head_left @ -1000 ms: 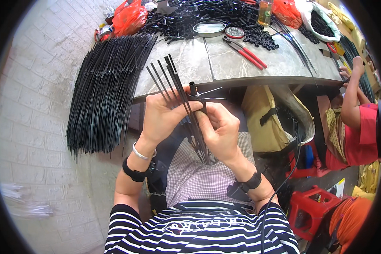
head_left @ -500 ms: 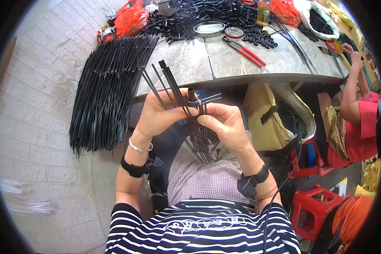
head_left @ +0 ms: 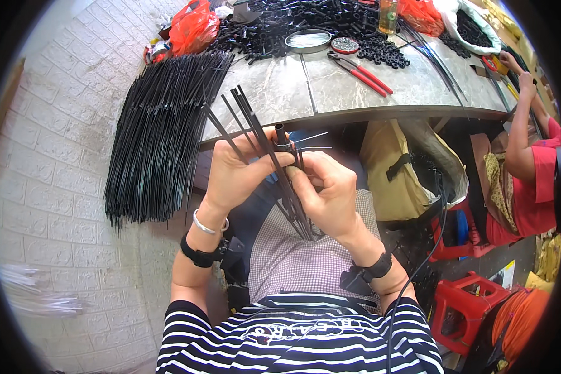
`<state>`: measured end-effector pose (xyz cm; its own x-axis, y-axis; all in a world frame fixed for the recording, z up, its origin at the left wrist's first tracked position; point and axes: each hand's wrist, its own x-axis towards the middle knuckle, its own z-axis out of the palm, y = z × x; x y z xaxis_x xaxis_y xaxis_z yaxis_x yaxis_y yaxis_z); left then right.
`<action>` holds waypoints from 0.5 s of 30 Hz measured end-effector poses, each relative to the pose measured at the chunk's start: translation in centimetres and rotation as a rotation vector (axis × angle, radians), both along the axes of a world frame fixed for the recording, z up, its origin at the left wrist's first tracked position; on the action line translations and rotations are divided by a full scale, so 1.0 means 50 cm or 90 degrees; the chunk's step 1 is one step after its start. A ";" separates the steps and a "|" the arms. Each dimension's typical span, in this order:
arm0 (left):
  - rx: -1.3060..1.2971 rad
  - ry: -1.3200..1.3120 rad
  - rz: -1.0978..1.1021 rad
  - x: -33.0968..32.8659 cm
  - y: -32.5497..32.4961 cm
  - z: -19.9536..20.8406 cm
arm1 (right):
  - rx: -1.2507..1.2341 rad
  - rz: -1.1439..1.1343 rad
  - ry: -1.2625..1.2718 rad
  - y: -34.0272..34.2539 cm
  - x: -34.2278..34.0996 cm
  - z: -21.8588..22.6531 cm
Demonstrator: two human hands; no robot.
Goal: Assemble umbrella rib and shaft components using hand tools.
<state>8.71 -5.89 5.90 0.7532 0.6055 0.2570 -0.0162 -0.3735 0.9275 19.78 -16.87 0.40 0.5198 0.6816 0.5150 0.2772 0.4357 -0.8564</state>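
Observation:
My left hand, a silver bangle on its wrist, pinches a bundle of thin black rods. The rods slant from above the fingers down to my lap. A short black tube with a ring-like part stands up between my hands, held at the left fingertips. Thin silvery wires stick out from it to the right. Close beside it, my right hand is closed, its thumb and fingers on the rods just below the tube. The exact pinch point is partly hidden by the fingers.
A thick stack of black rods hangs off the table's left end. On the table lie red-handled pliers, a round tin of pins and heaped black parts. A yellow sack stands right; a co-worker sits beyond.
My right hand has turned and shifted a little inward and down, covering more of the rods. The wires now fan further apart. My left hand keeps its hold.

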 end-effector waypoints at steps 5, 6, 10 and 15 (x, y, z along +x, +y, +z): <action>0.059 0.011 0.073 0.000 -0.021 0.000 | 0.011 -0.059 -0.026 -0.002 -0.005 0.000; 0.046 0.006 0.073 -0.001 -0.021 0.000 | 0.011 -0.059 -0.025 -0.003 -0.003 -0.004; -0.020 0.000 -0.030 -0.008 -0.001 0.002 | 0.004 0.149 0.171 -0.010 0.021 -0.026; -0.061 -0.023 -0.116 -0.006 0.020 -0.002 | -0.037 0.257 0.220 -0.021 0.041 -0.014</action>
